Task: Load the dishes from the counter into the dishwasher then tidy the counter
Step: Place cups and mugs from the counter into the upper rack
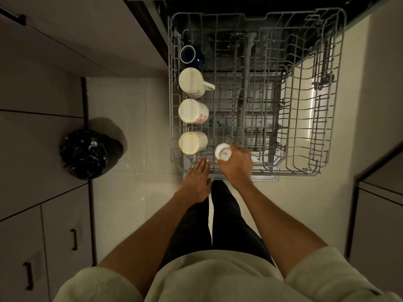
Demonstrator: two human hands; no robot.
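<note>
The dishwasher's grey wire rack (327,88) is pulled out in front of me. Along its left side stand a dark blue mug (190,55) and three cream mugs (192,111), all upside down. My right hand (236,164) grips a small white cup (222,151), bottom up, at the rack's near edge just right of the nearest cream mug. My left hand (199,180) reaches forward with straight fingers, its fingertips at the rack's front rim, holding nothing.
A bin lined with a black bag (84,154) stands on the tiled floor to the left. Cabinet fronts with dark handles (74,238) run along the left, and another cabinet (379,214) sits at the right. Most of the rack's middle and right holds no dishes.
</note>
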